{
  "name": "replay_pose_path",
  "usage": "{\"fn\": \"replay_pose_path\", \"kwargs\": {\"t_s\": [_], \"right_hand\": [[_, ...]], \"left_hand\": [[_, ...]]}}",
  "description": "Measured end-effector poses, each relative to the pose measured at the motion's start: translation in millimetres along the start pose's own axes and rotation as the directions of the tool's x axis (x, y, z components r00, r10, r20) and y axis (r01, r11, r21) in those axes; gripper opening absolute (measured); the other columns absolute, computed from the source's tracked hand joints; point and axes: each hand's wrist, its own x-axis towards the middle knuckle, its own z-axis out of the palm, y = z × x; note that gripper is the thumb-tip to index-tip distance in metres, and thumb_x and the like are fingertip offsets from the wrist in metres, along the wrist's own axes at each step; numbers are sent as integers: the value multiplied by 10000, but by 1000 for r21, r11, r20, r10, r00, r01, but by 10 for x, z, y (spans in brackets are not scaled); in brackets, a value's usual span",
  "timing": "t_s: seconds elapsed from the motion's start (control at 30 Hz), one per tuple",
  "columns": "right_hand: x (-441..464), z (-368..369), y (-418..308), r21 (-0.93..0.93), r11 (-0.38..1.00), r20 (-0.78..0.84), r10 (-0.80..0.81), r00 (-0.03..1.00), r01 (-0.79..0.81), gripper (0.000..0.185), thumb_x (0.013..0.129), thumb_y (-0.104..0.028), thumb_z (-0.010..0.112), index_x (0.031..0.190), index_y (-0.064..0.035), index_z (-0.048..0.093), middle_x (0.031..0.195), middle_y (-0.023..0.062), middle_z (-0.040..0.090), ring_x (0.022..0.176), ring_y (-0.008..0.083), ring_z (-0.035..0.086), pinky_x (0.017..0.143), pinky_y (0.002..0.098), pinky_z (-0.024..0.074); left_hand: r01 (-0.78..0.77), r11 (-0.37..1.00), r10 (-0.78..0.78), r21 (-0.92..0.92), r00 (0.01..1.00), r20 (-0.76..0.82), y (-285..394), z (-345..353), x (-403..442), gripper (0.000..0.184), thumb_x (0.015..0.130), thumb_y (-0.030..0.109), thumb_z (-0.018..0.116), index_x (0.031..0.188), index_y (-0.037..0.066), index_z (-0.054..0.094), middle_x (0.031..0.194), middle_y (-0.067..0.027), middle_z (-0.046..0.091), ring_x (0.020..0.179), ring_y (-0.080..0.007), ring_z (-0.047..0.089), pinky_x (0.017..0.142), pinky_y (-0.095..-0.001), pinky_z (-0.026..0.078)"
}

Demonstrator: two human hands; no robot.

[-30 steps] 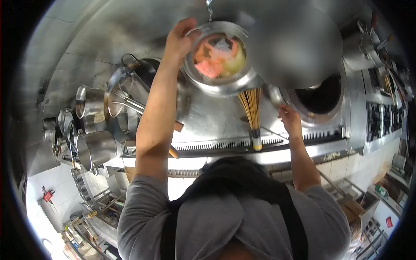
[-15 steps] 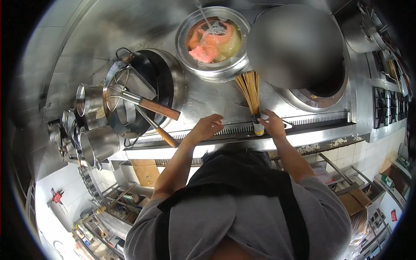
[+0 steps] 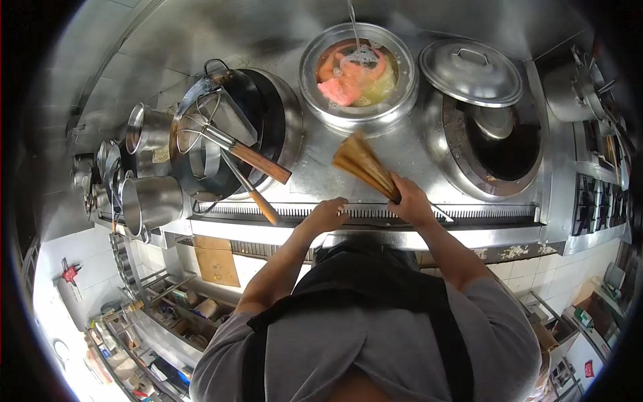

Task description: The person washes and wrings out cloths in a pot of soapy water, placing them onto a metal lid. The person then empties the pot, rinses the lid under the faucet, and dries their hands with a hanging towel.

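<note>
My right hand (image 3: pixel 410 201) is wrapped round the dark handle end of a bamboo wok brush (image 3: pixel 365 167). The brush is tilted, its splayed bristles pointing up and left over the steel counter. My left hand (image 3: pixel 327 216) hovers by the slotted drain at the counter's front, fingers loosely bent and apart, holding nothing. Beyond the brush is a round metal basin (image 3: pixel 307 84) of water. A thin stream of water (image 3: pixel 353 17) falls into it, and pink and yellowish cloth-like pieces (image 3: pixel 340 92) lie inside.
At left, a wok (image 3: pixel 251 94) holds a wooden-handled strainer (image 3: pixel 254 161) and a second wooden-handled tool (image 3: pixel 262 204). Steel pots (image 3: pixel 154 201) stand farther left. A metal lid (image 3: pixel 462 74) leans above the dark right-hand wok (image 3: pixel 512 157). Burner grates (image 3: pixel 596 201) are at far right.
My right hand has tipped the brush from nearly upright to leaning left, with its bristles swung over the counter. The whole view has shifted a little. My left hand stays empty.
</note>
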Motion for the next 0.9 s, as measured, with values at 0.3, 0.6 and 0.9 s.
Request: {"fn": "replay_pose_path", "kwargs": {"t_s": [0.3, 0.6, 0.9], "right_hand": [[417, 232, 739, -253, 960, -106, -148, 983, 118, 606, 741, -136, 667, 1313, -90, 472, 1149, 181, 598, 1068, 349, 565, 937, 414, 457], [-903, 127, 1440, -569, 726, 97, 524, 846, -385, 357, 733, -184, 713, 1015, -27, 561, 1068, 200, 596, 1035, 361, 586, 874, 471, 488], [-367, 18, 1322, -484, 875, 210, 112, 971, 4, 197, 895, -151, 529, 1071, -77, 483, 926, 153, 606, 760, 337, 660, 634, 428, 551]], "left_hand": [[-21, 999, 22, 46, 999, -29, -5, 31, -63, 444, 787, 222, 649, 1167, 12, 560, 1048, -212, 648, 1005, -378, 616, 881, -433, 485], [79, 997, -77, 13, 993, -94, -78, -77, -181, 441, 781, 213, 643, 1170, 20, 567, 1054, -217, 644, 991, -378, 619, 872, -434, 490], [-16, 994, 22, 105, 998, -64, 136, 57, -145, 416, 814, 228, 604, 1181, 34, 577, 1063, -196, 648, 993, -349, 628, 862, -414, 501]]}}
